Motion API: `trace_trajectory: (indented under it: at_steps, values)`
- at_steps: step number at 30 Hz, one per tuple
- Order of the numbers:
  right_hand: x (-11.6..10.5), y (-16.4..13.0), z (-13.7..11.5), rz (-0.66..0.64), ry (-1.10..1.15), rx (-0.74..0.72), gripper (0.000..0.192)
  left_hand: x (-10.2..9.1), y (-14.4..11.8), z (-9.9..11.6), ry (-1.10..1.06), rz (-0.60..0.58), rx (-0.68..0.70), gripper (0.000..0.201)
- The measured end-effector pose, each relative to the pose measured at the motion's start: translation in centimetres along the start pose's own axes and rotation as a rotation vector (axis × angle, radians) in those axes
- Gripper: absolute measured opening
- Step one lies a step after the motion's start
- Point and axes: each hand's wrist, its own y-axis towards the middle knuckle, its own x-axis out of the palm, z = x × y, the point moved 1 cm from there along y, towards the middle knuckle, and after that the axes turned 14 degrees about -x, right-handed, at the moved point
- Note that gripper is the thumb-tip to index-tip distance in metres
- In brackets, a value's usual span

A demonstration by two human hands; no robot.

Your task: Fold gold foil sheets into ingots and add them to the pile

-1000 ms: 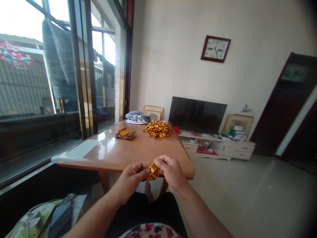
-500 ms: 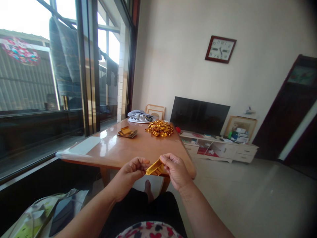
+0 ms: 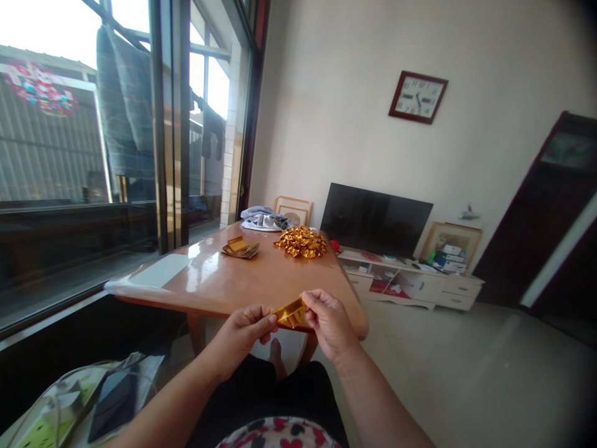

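Between my two hands, just off the near edge of the wooden table [image 3: 261, 289], is a folded piece of gold foil paper [image 3: 291, 313]. My left hand [image 3: 249, 330] pinches its left end between thumb and fingers. The right end is gripped by my right hand [image 3: 329, 320], thumb on top. Farther back on the tabletop lies a heap of folded gold foil pieces [image 3: 301, 241]. To the left of that heap sits a small stack of gold foil sheets [image 3: 240, 247].
Folded clothes [image 3: 262, 219] and a framed picture [image 3: 298, 210] stand at the table's far end. A white sheet [image 3: 156, 272] lies at its left. Behind is a television [image 3: 375, 219] above a low white cabinet [image 3: 422, 286]. A dark tablet-like device [image 3: 114, 398] is at lower left.
My left thumb and fingers have closed on the left end of the foil, where they were partly apart before. My right hand keeps its hold almost in place.
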Motion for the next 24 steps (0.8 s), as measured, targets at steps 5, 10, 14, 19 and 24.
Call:
trace_trajectory:
  at_steps: [5,10,14,19,24]
  values:
    - [-0.3,0.1,0.0,-0.052,0.014,0.030,0.033,-0.7,0.4,-0.2,-0.023,0.009,-0.003,0.028]
    - [-0.7,0.2,0.3,-0.078,-0.036,0.003,0.035,-1.4,0.7,-0.5,-0.133,0.054,-0.056,0.027]
    - [-0.7,0.2,0.9,-0.064,-0.046,0.029,0.033,-1.5,0.8,-0.5,-0.229,0.101,-0.115,0.036]
    - [-0.6,0.1,1.4,-0.033,-0.007,0.066,0.033,-1.2,1.0,-0.3,-0.210,0.161,-0.099,0.041]
    - [-0.4,0.0,1.4,-0.006,-0.026,0.053,0.035,-0.9,1.2,-0.1,-0.172,0.202,-0.069,0.049]
